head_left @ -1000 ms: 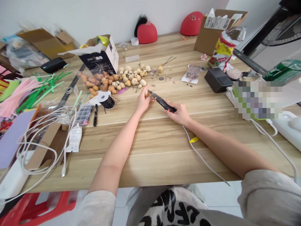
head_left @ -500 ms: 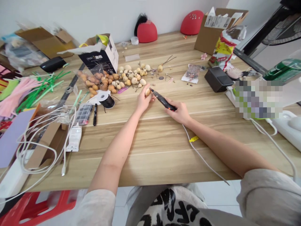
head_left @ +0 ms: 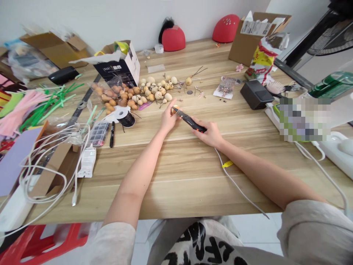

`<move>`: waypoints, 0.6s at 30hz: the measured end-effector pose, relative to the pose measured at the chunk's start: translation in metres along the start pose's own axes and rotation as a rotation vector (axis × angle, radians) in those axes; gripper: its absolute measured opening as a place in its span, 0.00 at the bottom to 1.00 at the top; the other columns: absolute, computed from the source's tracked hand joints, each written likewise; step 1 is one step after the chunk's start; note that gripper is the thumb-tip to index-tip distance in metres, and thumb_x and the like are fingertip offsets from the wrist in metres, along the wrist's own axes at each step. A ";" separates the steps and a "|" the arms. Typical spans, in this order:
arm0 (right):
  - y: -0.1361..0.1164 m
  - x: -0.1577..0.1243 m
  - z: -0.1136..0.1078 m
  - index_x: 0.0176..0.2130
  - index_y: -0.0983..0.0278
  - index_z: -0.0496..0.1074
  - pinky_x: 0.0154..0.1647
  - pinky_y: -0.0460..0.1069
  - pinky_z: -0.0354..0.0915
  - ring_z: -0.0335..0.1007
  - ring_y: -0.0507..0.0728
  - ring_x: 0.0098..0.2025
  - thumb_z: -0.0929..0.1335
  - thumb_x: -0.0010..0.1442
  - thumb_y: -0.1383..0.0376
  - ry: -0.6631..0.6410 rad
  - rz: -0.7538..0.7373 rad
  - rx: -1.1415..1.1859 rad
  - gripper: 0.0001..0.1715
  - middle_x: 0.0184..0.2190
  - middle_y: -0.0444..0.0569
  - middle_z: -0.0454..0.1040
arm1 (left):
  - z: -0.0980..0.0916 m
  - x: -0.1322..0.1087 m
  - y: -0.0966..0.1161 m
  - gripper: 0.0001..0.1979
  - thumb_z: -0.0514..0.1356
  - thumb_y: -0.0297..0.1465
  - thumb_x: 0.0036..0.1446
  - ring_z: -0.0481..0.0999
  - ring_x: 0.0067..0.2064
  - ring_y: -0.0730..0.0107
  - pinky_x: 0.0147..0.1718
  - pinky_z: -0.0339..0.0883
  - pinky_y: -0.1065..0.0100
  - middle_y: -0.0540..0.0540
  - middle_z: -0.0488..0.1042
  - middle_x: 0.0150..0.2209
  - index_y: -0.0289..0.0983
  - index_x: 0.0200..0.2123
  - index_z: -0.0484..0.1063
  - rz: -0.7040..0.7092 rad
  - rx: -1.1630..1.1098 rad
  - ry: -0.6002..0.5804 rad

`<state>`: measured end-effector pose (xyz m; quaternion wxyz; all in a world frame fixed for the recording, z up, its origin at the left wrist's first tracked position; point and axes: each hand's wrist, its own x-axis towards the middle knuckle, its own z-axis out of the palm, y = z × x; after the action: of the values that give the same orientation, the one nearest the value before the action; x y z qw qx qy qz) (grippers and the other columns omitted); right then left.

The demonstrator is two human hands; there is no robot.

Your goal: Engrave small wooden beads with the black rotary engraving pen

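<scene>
A long worktop [head_left: 176,191] of pale, wood-grain laminate fills the view, its streaks running lengthwise, with a white wall [head_left: 82,18] behind it and a glossy white tile floor [head_left: 261,232] showing below its front edge. Two red dome-shaped shells [head_left: 173,40] sit along the back edge, near a torn cardboard box [head_left: 255,40].

At the middle of the worktop, the left hand [head_left: 168,117] pinches a small dried gourd [head_left: 174,108] between curled fingers, holding it up off the surface. The right hand [head_left: 211,133] grips a slim black rotary tool [head_left: 190,120], its fingers closed around the body. The tool's narrow tip sits at the gourd, and a white power cord [head_left: 237,180] trails from its back end across the wood.

Just beyond the hands lies a loose heap of round, matte, cream and tan gourds [head_left: 154,90], beside a crinkled clear bag of orange-brown ones [head_left: 116,94]. To the left are a spool of black cord [head_left: 127,119], a black marker [head_left: 111,134], and a tangle of white cable [head_left: 55,162].
</scene>
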<state>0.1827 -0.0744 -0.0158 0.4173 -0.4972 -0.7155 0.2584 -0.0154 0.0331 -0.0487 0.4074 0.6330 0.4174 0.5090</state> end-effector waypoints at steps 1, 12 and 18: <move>0.000 0.000 0.000 0.54 0.60 0.79 0.55 0.54 0.72 0.76 0.67 0.56 0.71 0.52 0.67 0.014 0.012 0.001 0.28 0.52 0.45 0.80 | 0.000 0.000 0.000 0.33 0.64 0.45 0.57 0.78 0.35 0.71 0.38 0.78 0.65 0.45 0.77 0.41 0.47 0.65 0.63 -0.017 -0.012 -0.008; 0.002 0.000 0.000 0.54 0.63 0.78 0.57 0.54 0.70 0.76 0.66 0.55 0.70 0.53 0.67 0.031 0.027 0.018 0.29 0.54 0.47 0.79 | -0.001 0.000 0.002 0.35 0.65 0.46 0.56 0.79 0.35 0.68 0.38 0.78 0.63 0.46 0.77 0.40 0.47 0.65 0.62 -0.063 -0.064 -0.031; 0.002 0.000 0.000 0.54 0.63 0.79 0.55 0.53 0.71 0.76 0.66 0.55 0.70 0.53 0.66 0.024 0.015 0.005 0.28 0.53 0.47 0.79 | -0.002 0.000 0.001 0.35 0.66 0.45 0.56 0.79 0.35 0.68 0.39 0.78 0.62 0.46 0.77 0.39 0.47 0.65 0.62 -0.056 -0.061 -0.047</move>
<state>0.1835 -0.0734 -0.0169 0.4252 -0.5046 -0.7059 0.2575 -0.0171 0.0329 -0.0473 0.4502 0.6204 0.4095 0.4948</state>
